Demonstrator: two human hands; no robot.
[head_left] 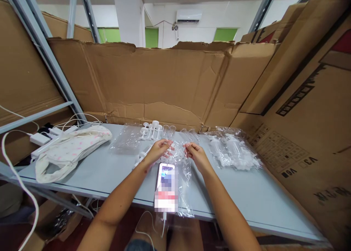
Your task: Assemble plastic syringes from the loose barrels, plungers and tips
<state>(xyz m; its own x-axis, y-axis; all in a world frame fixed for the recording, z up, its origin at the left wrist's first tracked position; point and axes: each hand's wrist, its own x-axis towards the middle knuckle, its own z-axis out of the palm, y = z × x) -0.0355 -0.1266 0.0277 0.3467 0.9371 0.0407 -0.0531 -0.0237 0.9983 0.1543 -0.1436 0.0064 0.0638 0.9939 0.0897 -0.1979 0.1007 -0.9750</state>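
My left hand [162, 148] and my right hand [192, 150] are raised over the middle of the table, a short way apart. Between them is a thin clear plastic bag [179, 150], with the fingers of both hands curled on it. Its glare hides the exact finger contact and whatever may be inside. Just beyond my left hand stand several white plunger-like parts [153, 129], beside clear tubes [168, 130]. More white parts [141, 156] lie partly hidden by my left forearm. A lit phone [166, 187] is below my hands, near the table's front edge.
White dispenser-like pieces in clear bags [233, 150] lie at the right. A flat clear bag [127, 137] and a white cloth bag [74, 152] are to the left, near a power strip [52, 137]. Cardboard walls [153, 75] enclose the grey table [109, 174].
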